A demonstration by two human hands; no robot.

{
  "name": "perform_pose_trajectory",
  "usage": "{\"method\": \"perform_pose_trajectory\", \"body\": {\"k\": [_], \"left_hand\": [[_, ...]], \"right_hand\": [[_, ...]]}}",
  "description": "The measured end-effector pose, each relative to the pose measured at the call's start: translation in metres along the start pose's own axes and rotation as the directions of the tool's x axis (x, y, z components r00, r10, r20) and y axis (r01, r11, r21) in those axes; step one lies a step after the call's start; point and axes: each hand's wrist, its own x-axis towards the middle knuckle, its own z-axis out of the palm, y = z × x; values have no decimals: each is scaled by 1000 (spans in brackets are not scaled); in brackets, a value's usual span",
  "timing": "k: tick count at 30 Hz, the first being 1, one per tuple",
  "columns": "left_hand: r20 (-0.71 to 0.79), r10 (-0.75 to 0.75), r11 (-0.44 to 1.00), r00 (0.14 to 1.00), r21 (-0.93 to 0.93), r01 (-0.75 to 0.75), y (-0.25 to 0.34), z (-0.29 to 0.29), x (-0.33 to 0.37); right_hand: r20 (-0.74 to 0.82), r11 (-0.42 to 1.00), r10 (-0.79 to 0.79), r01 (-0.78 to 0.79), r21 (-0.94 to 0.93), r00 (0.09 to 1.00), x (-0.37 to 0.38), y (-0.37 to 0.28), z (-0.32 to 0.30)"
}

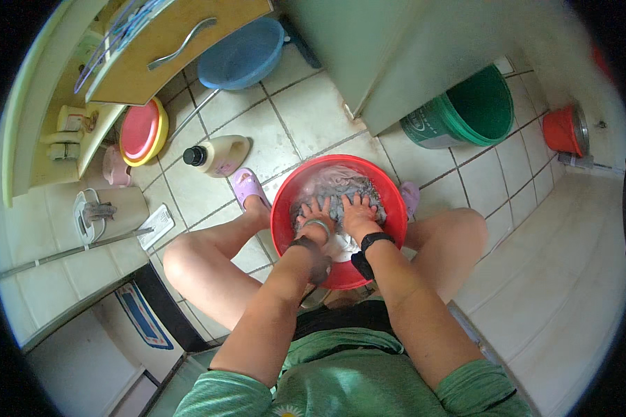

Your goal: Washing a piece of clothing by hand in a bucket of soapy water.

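Note:
Between my knees stands a red basin (279,229) holding wet grey cloth (344,186) in water. My left hand (316,221) lies on the cloth with its fingers spread; a bangle circles its wrist. Beside it, my right hand (359,214) presses on the same cloth, fingers apart, with a black band (377,240) on the wrist. Both palms face down, and neither hand grips anything that I can see. Whitish, sudsy water (342,247) shows in the near part of the basin.
Left of the basin, a detergent bottle (219,154) with a black cap stands on the tiles. A blue basin (242,54) sits farther off. A green bucket (476,111) and a red bucket (563,131) are at the right. A lidded white bin (122,212) stands left.

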Motion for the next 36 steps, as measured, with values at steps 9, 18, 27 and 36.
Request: {"method": "perform_pose_trajectory", "body": {"k": [9, 18, 27, 36], "left_hand": [[123, 148, 989, 981, 12, -151, -20, 25, 48], [28, 420, 908, 907, -19, -419, -16, 17, 65], [-437, 287, 632, 853, -583, -511, 1, -47, -4], [-529, 574, 257, 625, -609, -751, -6, -166, -240]], "right_hand": [[139, 996, -32, 20, 85, 990, 38, -9, 13], [309, 991, 60, -94, 98, 949, 65, 11, 7], [-65, 847, -210, 215, 486, 976, -13, 11, -69], [-250, 93, -527, 348, 933, 812, -183, 3, -202]]}}
